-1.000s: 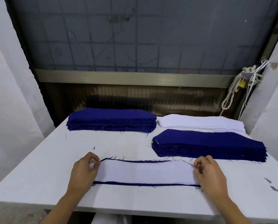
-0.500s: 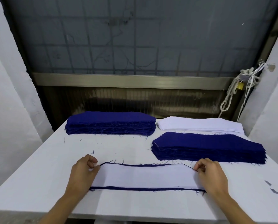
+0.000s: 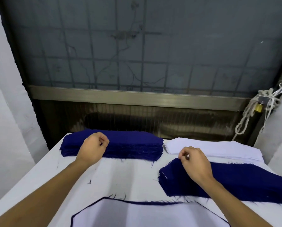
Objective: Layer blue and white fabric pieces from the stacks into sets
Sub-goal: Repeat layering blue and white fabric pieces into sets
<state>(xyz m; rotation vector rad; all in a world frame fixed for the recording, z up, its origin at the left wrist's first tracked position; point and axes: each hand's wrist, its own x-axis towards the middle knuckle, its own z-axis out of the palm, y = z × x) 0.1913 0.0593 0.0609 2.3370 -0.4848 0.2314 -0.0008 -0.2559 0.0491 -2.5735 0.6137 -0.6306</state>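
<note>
A layered set [image 3: 137, 215], a white piece lying on a blue piece, rests at the table's near edge with neither hand on it. My left hand [image 3: 94, 148] is over the far-left blue stack [image 3: 133, 145], fingers curled with the tips at the stack's top. My right hand [image 3: 194, 161] is over the far-left corner of the near blue stack [image 3: 243, 182], thumb and fingers curled together. Whether either hand pinches a piece is not visible. The white stack [image 3: 219, 148] lies behind the near blue stack.
The white table [image 3: 128, 174] carries loose blue threads. Behind it are a metal rail and a dark screened window. A rope and padlock [image 3: 258, 108] hang at the back right. White walls close in on both sides.
Both hands let go of the layered set's ends and reached forward, the left to the far blue stack, the right to the near blue stack. The camera tilted closer over the table.
</note>
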